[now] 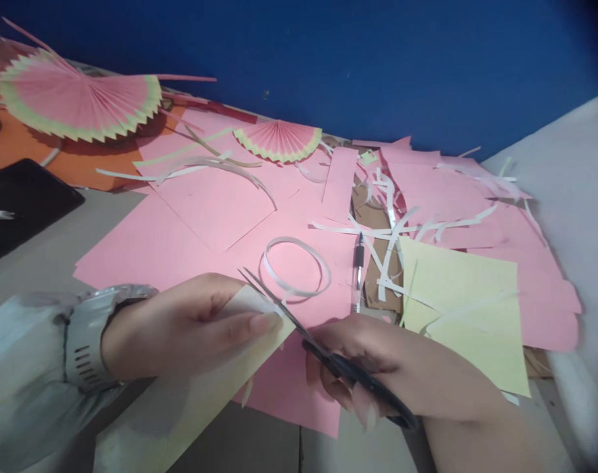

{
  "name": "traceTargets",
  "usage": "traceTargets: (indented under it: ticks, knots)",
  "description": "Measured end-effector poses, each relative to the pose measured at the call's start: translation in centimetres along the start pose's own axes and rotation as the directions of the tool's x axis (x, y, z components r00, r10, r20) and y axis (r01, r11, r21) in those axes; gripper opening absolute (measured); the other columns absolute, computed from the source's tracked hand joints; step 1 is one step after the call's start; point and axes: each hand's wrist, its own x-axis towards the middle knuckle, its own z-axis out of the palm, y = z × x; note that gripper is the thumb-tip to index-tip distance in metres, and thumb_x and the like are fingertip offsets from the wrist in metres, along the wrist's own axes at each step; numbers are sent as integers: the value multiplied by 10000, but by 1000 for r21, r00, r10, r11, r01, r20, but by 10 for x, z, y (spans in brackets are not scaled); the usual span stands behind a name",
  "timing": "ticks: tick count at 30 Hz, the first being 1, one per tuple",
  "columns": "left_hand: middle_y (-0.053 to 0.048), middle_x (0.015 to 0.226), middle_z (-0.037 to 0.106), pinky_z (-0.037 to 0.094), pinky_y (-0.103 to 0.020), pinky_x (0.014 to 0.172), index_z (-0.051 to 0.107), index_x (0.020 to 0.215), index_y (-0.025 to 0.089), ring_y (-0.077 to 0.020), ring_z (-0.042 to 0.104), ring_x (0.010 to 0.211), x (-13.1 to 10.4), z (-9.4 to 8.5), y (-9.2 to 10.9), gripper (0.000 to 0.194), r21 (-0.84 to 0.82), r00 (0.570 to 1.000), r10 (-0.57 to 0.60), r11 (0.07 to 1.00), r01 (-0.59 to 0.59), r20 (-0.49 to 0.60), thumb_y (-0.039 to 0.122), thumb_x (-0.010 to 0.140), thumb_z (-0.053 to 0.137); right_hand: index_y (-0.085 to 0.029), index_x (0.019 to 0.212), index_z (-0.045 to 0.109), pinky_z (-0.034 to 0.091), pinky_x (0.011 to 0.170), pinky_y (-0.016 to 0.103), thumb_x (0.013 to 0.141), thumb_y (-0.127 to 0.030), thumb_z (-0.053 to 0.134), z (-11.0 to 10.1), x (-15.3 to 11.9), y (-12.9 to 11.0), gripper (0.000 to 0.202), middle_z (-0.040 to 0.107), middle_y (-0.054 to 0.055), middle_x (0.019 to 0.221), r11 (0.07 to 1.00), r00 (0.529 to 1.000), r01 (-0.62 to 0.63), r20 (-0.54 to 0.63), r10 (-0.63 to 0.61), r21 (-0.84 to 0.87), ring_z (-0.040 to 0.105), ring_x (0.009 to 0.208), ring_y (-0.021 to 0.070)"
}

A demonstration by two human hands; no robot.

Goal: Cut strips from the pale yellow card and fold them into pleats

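Note:
My left hand (pixel 195 328), with a watch at the wrist, pinches a pale yellow sheet of paper (pixel 181 414) near its upper corner, thumb on top. My right hand (pixel 372 368) grips black-handled scissors (pixel 348 371). Their blades point up and left, slightly parted, and lie across the edge of the yellow paper close to my left thumb. Just beyond the blades, a ring of white paper strip (pixel 265 263) rests on pink paper sheets (pixel 190 223). A pen (pixel 359 272) lies to the right of the ring.
Two folded pink fans with yellow-green edges, a large one (pixel 82 98) and a smaller one (pixel 282 139), sit at the back. White paper strips (pixel 392 230) are scattered at right, near a yellow sheet (pixel 466 315). A black tablet-like object (pixel 27 203) lies left. A blue wall (pixel 328 66) stands behind.

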Motion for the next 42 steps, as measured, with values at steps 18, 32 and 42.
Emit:
traceTargets:
  ticks: [18, 32, 42]
  knots:
    - [13, 505, 497, 365, -205, 440, 575, 569, 192, -101, 420, 466, -1, 1, -2, 427, -40, 1000, -5, 999, 4, -28, 412, 896, 409, -156, 777, 582, 348, 504, 212, 665, -126, 510, 2, -1, 4, 136, 588, -12, 690, 996, 997, -69, -11, 70, 48, 520, 612, 120]
    - [31, 486, 433, 327, -185, 417, 581, 588, 171, -76, 357, 445, -1, 3, -3, 421, -86, 999, 35, 996, -38, -38, 382, 905, 402, -155, 748, 581, 315, 500, 218, 739, -156, 476, 3, -2, 1, 105, 545, -13, 647, 995, 994, -104, -32, 104, 1, 474, 590, 112]
    - [16, 497, 482, 384, -179, 409, 482, 553, 193, -84, 369, 436, -1, 0, -2, 429, -128, 999, -1, 992, 7, 49, 413, 909, 393, -151, 820, 598, 302, 461, 192, 806, -149, 438, 4, -2, 2, 160, 548, -22, 633, 997, 997, -79, -20, 79, 2, 483, 545, 88]
